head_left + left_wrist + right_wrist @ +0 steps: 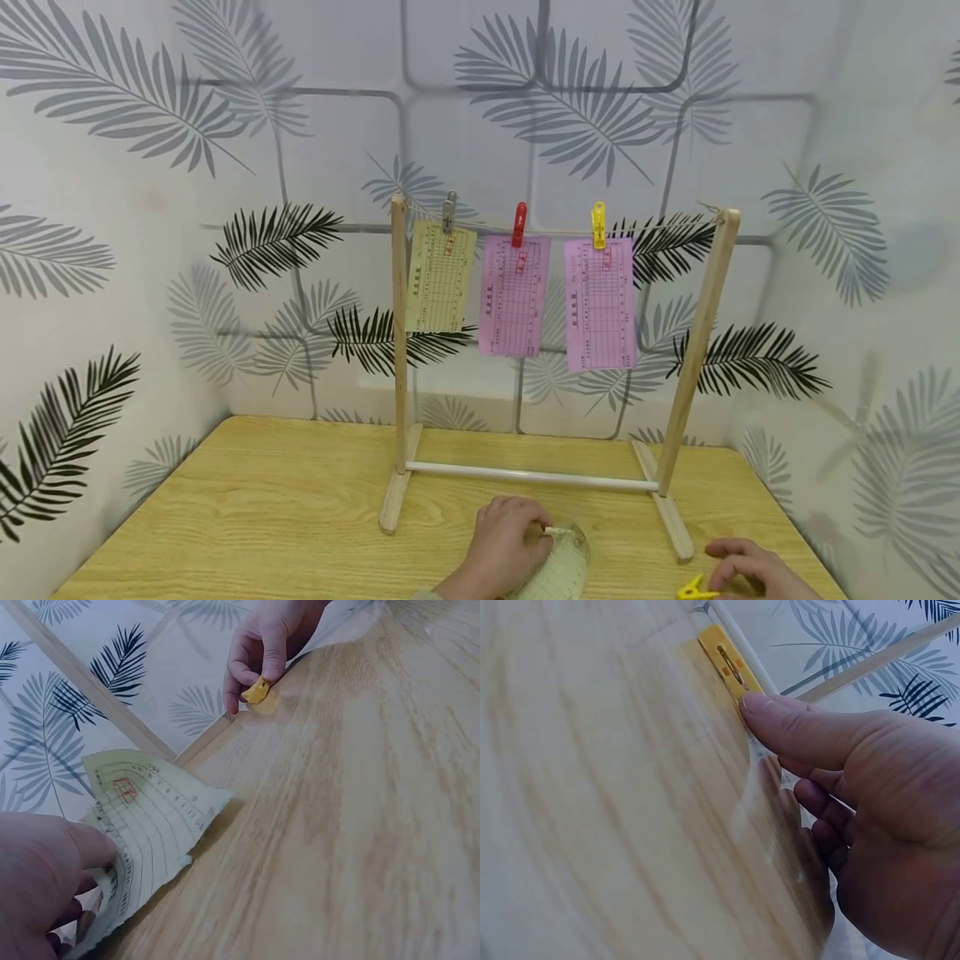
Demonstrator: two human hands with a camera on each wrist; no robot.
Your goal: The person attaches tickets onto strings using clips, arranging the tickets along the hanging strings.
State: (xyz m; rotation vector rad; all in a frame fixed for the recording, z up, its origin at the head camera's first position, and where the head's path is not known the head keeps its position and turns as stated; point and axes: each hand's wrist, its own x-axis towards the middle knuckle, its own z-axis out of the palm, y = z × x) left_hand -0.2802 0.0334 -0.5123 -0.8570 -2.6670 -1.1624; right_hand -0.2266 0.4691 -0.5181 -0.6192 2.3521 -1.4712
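My left hand (501,546) pinches a pale yellow printed form (562,568) low over the wooden table. In the left wrist view the form (154,814) is curved and tilted, with a red stamp mark showing, and thumb and fingers are at its near edge. Farther right, my right hand (761,573) has a yellow clothespin (693,588) between thumb and fingertips, at the tabletop. The right wrist view shows the thumb on one end of this clothespin (731,664), its metal spring visible.
A wooden rack with a white crossbar (532,476) stands behind the hands. From its string (555,231) hang a yellow form (438,279) under a metal clip (448,212), and two pink forms (513,300) under a red clothespin (519,225) and a yellow one. A patterned wall is behind.
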